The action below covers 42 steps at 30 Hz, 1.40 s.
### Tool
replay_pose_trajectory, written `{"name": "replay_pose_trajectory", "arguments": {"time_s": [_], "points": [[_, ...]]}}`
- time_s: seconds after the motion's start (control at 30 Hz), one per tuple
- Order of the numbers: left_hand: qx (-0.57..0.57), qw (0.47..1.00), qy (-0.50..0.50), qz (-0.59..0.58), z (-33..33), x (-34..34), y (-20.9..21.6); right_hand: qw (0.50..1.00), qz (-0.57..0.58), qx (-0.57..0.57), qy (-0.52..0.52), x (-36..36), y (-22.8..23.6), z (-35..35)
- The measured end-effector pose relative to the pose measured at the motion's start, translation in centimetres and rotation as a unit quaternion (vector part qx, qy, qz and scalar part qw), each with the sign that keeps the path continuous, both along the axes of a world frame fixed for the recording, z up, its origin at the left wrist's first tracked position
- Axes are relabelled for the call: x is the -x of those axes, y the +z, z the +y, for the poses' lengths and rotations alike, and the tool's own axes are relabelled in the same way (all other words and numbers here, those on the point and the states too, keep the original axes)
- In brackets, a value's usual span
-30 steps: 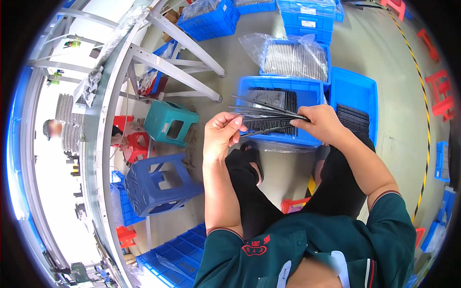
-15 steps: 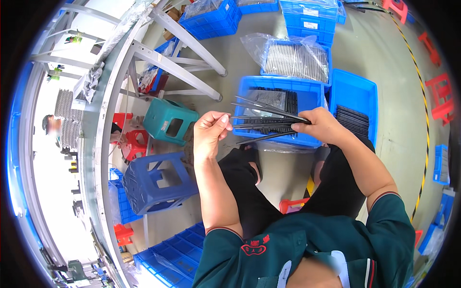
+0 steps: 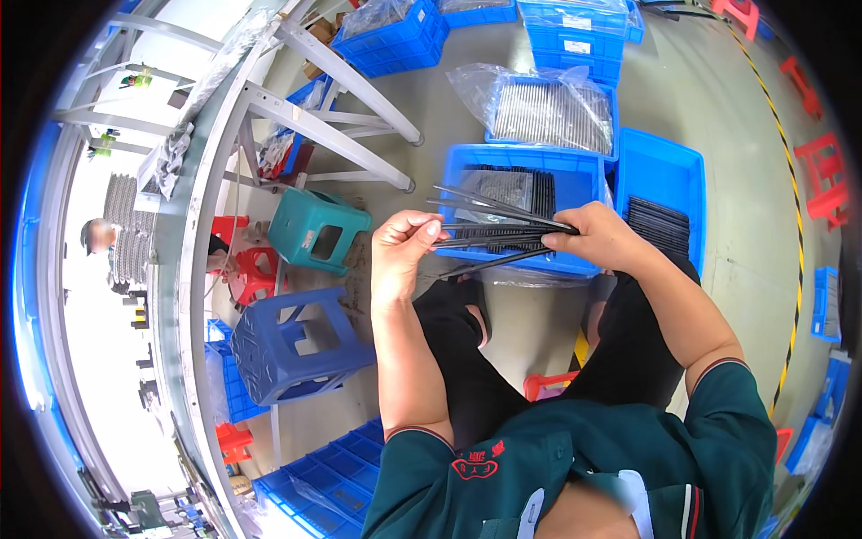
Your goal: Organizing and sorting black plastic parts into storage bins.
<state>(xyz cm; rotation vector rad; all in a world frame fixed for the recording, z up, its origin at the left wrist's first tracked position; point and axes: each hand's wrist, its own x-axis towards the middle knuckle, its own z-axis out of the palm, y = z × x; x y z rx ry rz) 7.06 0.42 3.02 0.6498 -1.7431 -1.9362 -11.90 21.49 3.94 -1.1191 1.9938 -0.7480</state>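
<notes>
A fan of thin black rods (image 3: 542, 225) spreads leftward from my right hand (image 3: 594, 236), whose fingers are closed around their gathered right ends. At the other end, my left hand (image 3: 406, 244) pinches the tips of some middle rods between thumb and fingers. Other rods above and below splay out free of the left hand. Beneath the rods stands a blue bin (image 3: 530, 154) holding rows of similar dark rods and a clear plastic bag. A second blue bin (image 3: 669, 166), to its right, contains more black rods (image 3: 660, 225).
Behind is a blue crate of silvery rods (image 3: 548, 115) under clear plastic. Stacked blue crates (image 3: 575, 54) stand farther back. Leftward are a green stool (image 3: 319, 229), a blue stool (image 3: 301, 346) and a metal-legged bench (image 3: 332, 139). Another person (image 3: 99, 235) is at far left.
My left hand has moved slightly right and toward the rods, its pinch now farther along their tips. The right hand has barely moved and still holds the bundle.
</notes>
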Motion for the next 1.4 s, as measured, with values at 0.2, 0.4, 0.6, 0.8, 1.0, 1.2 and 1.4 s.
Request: {"name": "replay_pose_trajectory", "arguments": {"time_s": [0.2, 0.4, 0.6, 0.8, 1.0, 1.2, 1.4], "points": [[0.004, 0.999, -0.037, -0.02, 0.3, 0.2, 0.1, 1.0, 0.005, 0.012, 0.015, 0.0, -0.4, 0.0], [0.035, 0.998, 0.04, -0.032, -1.7, -1.3, 0.3, 0.994, -0.104, -0.019, -0.002, 0.0, 0.0, 0.3], [-0.043, 0.997, 0.018, 0.058, -2.3, -1.1, 0.0, 0.95, -0.305, -0.021, 0.058, -0.2, -3.3, 0.6], [-0.1, 0.99, -0.031, 0.091, -1.9, -1.1, 0.2, 0.908, -0.41, -0.043, 0.081, -1.4, -3.9, 0.2], [-0.078, 0.99, -0.074, 0.086, -2.2, -1.4, 0.0, 0.906, -0.414, -0.05, 0.079, -1.5, -3.5, 0.0], [-0.071, 0.987, -0.087, 0.117, -2.1, -1.6, -0.2, 0.899, -0.426, -0.05, 0.084, -1.6, -3.4, 0.2], [-0.132, 0.966, -0.108, 0.193, -1.8, -1.4, -1.0, 0.899, -0.421, -0.048, 0.11, -1.3, -3.3, 0.3]]}}
